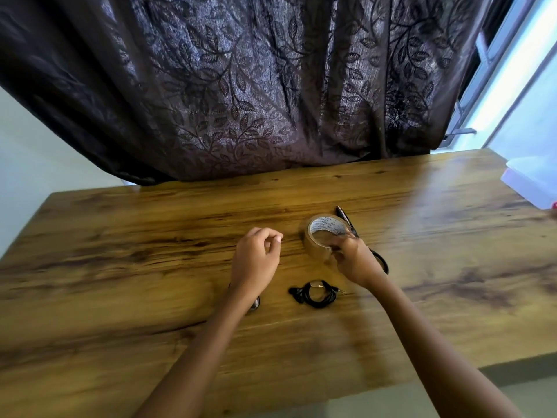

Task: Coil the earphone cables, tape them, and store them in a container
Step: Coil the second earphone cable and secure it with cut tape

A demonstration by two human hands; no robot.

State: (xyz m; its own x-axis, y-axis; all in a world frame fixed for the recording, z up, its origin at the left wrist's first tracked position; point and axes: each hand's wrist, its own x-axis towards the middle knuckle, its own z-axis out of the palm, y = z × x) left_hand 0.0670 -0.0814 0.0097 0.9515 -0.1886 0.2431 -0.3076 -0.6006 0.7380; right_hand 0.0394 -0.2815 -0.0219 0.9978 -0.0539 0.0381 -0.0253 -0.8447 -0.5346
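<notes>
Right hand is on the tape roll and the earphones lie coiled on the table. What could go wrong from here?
1. The coiled earphones lie unheld, just beside the wrist of the right hand. A brush could shift or loosen the coil.
2. The scissors lie right behind the tape roll that this hand grips, and are partly hidden by it. Lifting the roll may knock them.
3. What looks like the container sits at the far right edge of the table, so the carry is long.

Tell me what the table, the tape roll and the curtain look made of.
Table: wood or wood-look laminate, glossy; grain streaks, window glare. Tape roll: clear brownish plastic film, seemingly on a printed card core. Curtain: woven fabric with slight sheen; leaf pattern, hanging folds.
</notes>
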